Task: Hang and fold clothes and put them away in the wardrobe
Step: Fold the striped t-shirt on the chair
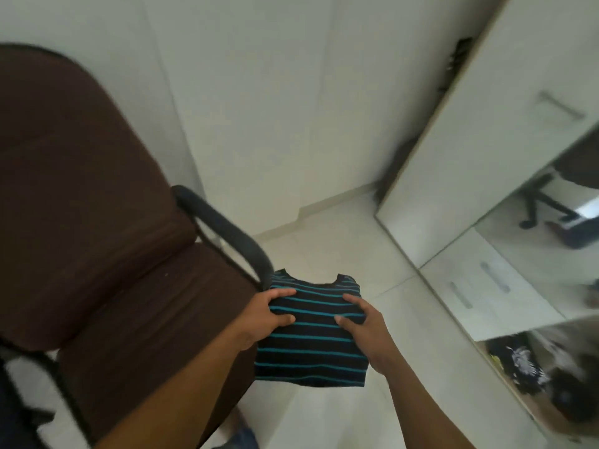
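A folded black shirt with teal stripes (312,338) hangs in the air above the floor, just right of the chair. My left hand (269,314) grips its left edge, thumb on top. My right hand (363,325) grips its right edge the same way. The shirt's neckline points away from me. To the right stands the white wardrobe (505,102) with its door swung open; dark clothes show in the gap at its top edge and folded clothes (525,364) lie on a low shelf at the lower right.
A brown office chair (97,205) with a black armrest (227,231) fills the left half. White walls lie ahead, pale tiled floor (324,247) below. A mirror panel (551,215) on the wardrobe and white drawers (486,286) are to the right.
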A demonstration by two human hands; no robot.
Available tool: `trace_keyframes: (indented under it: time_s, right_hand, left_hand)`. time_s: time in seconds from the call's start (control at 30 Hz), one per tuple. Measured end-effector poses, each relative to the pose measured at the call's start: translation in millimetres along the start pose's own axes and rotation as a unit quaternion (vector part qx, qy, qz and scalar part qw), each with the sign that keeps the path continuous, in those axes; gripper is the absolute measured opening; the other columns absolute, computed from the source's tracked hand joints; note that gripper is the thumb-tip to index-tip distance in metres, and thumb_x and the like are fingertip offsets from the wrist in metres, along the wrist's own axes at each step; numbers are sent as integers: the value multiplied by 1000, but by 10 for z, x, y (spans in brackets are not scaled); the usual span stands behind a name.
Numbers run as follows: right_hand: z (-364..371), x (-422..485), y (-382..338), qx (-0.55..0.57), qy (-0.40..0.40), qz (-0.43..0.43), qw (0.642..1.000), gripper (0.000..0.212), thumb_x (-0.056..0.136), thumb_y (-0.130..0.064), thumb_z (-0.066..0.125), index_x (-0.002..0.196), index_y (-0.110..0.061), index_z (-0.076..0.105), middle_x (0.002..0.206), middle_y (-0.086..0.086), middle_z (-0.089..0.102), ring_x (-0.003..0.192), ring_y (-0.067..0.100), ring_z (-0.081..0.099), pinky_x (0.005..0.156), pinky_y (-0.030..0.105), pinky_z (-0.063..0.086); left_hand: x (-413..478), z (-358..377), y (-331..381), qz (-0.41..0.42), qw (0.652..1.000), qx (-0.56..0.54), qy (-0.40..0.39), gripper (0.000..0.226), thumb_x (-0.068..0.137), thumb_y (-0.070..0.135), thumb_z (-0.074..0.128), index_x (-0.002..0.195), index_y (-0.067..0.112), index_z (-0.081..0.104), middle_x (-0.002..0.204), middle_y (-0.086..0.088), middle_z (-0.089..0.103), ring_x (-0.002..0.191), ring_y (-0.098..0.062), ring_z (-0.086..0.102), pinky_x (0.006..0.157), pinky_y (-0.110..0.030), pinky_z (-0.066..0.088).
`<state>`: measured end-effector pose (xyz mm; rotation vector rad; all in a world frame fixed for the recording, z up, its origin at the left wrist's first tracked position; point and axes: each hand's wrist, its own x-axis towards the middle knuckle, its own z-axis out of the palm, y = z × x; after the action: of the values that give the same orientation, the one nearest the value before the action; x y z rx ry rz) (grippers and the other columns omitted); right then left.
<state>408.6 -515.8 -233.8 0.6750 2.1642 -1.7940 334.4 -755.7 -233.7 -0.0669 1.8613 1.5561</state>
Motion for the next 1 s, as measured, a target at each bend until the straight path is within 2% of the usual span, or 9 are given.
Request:
trace_keyframes:
  time_s: [0.13,0.23,0.37,0.5,0.57,0.7,0.83,1.0]
  right_hand:
    - [-1170,-525,265,46,90,5,995,43,87,-19,75,124,-35,62,124,-3,61,106,18,66,92,41,58]
    - [-2086,-1022,431,75,157,-2,985,42,88,-19,74,124,-36,61,123,-4,61,106,17,66,90,39,59]
    - [-3181,-1655,542,82,242,-28,966,41,88,-22,74,121,-41,60,124,-4,59,107,18,64,90,40,59]
    - [-4111,-2188,565,80,318,-49,944,40,88,-28,73,116,-52,57,124,-8,54,109,17,62,91,42,58]
    - [-4516,-2385,560,60,354,-52,932,41,89,-32,72,121,-52,55,128,-7,52,111,16,60,90,37,58]
    - [-5228,-2682,503,64,422,-66,902,43,90,-32,70,125,-50,52,129,-4,52,104,10,59,74,23,54]
    - [-5927,-2863,429,84,474,-90,872,53,88,-31,73,132,-49,49,132,-1,53,109,18,62,88,41,59]
    - [-6857,-2933,174,90,505,-117,850,63,88,-29,73,142,-47,44,134,-2,54,111,19,63,91,43,58]
  left_hand:
    - [158,1227,447,29,994,67,-85,59,82,8,78,130,39,61,126,4,61,111,-12,63,92,-27,56]
    - [151,2255,801,43,983,104,-144,59,86,10,75,135,37,57,128,5,55,113,-15,59,88,-26,57]
    - [66,3523,1244,88,967,127,-203,58,86,9,75,135,35,57,127,2,56,112,-17,60,92,-34,58]
    - [-12,4603,1747,138,943,146,-265,58,86,10,75,133,37,57,128,2,55,112,-16,60,86,-27,59]
    - [-55,5068,2003,162,931,158,-285,58,86,10,75,134,37,57,128,3,54,112,-16,60,85,-27,59]
    - [-106,5892,2497,208,907,180,-318,59,87,12,74,137,36,54,125,4,54,110,-16,60,84,-29,59]
    - [-42,6625,2972,246,882,193,-353,62,88,11,73,140,35,51,124,1,56,108,-16,62,81,-27,60]
    - [213,7474,3626,265,862,180,-392,81,83,8,77,149,34,38,121,5,57,107,-14,63,82,-26,58]
